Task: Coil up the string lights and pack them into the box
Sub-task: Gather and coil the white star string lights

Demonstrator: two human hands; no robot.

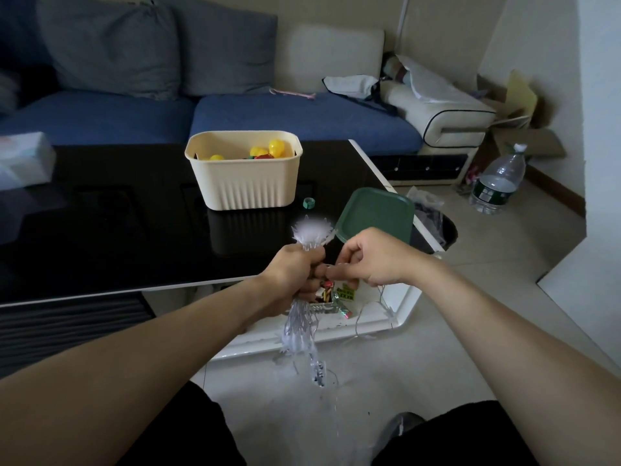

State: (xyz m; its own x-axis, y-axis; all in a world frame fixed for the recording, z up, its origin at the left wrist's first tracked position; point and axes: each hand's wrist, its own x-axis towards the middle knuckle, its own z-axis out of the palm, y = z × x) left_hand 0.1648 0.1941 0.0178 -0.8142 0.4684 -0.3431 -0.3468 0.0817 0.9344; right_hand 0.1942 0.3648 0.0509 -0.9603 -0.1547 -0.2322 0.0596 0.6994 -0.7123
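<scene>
My left hand (295, 270) grips a bundle of clear string lights (304, 327). White star-shaped bulbs (311, 232) stick out above the fist, and loops of wire hang below it toward the floor. My right hand (369, 258) pinches a thin strand of the wire just right of the bundle; loose wire (383, 304) trails down from it over the white table corner. A cream ribbed plastic box (245, 183) stands on the black table, with yellow toys inside. Its green lid (376, 213) lies to the right near the table edge.
A black glass coffee table (117, 223) with a white rim lies in front of a blue sofa (295, 119). A small green tape roll (308, 203) sits by the box. A bin (437, 227), a large water bottle (500, 179) and cardboard stand on the tiled floor at right.
</scene>
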